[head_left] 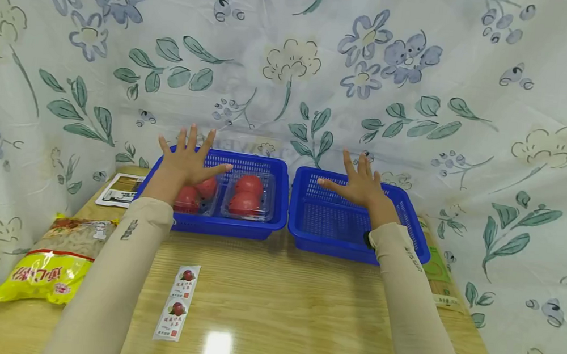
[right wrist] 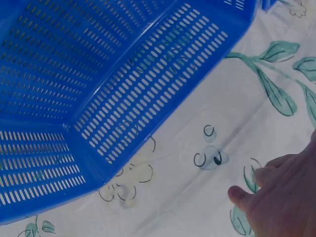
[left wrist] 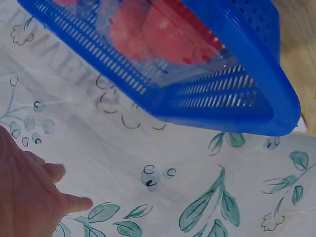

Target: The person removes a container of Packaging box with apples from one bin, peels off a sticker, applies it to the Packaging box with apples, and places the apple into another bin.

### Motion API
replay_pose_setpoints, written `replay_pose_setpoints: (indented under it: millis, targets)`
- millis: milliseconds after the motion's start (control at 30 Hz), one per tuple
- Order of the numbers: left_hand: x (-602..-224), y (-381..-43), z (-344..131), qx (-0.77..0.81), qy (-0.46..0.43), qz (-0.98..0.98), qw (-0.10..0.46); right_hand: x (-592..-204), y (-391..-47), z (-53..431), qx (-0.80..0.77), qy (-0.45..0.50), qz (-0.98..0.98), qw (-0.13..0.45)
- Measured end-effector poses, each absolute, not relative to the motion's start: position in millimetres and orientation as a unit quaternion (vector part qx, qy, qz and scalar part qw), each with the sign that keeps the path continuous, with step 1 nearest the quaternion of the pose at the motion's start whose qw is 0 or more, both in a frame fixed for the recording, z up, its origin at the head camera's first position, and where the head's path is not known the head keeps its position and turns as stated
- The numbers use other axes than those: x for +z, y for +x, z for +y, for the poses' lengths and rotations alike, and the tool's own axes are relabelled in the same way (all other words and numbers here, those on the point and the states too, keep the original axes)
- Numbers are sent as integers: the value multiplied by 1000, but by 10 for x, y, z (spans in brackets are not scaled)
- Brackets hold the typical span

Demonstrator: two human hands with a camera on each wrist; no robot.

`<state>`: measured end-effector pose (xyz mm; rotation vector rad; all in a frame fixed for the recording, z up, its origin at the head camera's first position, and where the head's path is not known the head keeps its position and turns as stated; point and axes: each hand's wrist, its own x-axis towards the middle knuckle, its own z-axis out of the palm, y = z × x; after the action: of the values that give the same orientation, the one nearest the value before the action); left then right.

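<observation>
My left hand (head_left: pixel 182 163) is spread over the left blue basket (head_left: pixel 222 229), fingers straight and holding nothing. Inside that basket lie clear plastic boxes (head_left: pixel 272 199) with round red fruit (head_left: pixel 245 203), partly hidden by the hand and forearm. Over the right blue basket (head_left: pixel 308 237), which has nothing in it, my right hand (head_left: pixel 361 189) hovers with fingers apart. In the left wrist view the left hand (left wrist: pixel 29 192) shows at the lower left, away from the basket rim (left wrist: pixel 276 98). The right wrist view has the right hand (right wrist: pixel 284 197) at the lower right, beside the slotted basket (right wrist: pixel 148 94).
On the wooden table (head_left: pixel 291 314) lies a strip of fruit-printed labels (head_left: pixel 177 303). A yellow food bag (head_left: pixel 52 260) is at the left, with a white packet (head_left: pixel 120 190) behind it. A green package (head_left: pixel 439 266) sits right of the baskets. Flowered cloth (head_left: pixel 290 103) hangs behind.
</observation>
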<state>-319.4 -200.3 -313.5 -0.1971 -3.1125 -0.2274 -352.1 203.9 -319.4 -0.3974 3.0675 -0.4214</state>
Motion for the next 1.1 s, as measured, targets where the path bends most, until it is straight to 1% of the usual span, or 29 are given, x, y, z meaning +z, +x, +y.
replay_pose_setpoints:
  millis: [100,333,567,667,800,1100]
  targets:
    - [-3160,-3196,-2027,-64,-60,-996,3,-3214,-3518,2032,-146,-132,980,10]
    - [-3256,-3054,-2212,-37,-58,-997,29,-3285,-3487,1913,-171,-154,973,-2]
    - [-3388,-2835,-2422,-18,-51,-998,10,-3406,-3413,1659,-177,-175,969,11]
    - [-3453,-2757,-2513,-4,-52,-999,14,-3468,-3407,1527,-172,-189,966,20]
    - [-3532,-2692,-2635,-3,-43,-999,15,-3511,-3414,1384,-167,-202,965,27]
    - [-3639,-2595,-2888,-41,-9,-999,-4,-3562,-3443,1151,-171,-212,962,30]
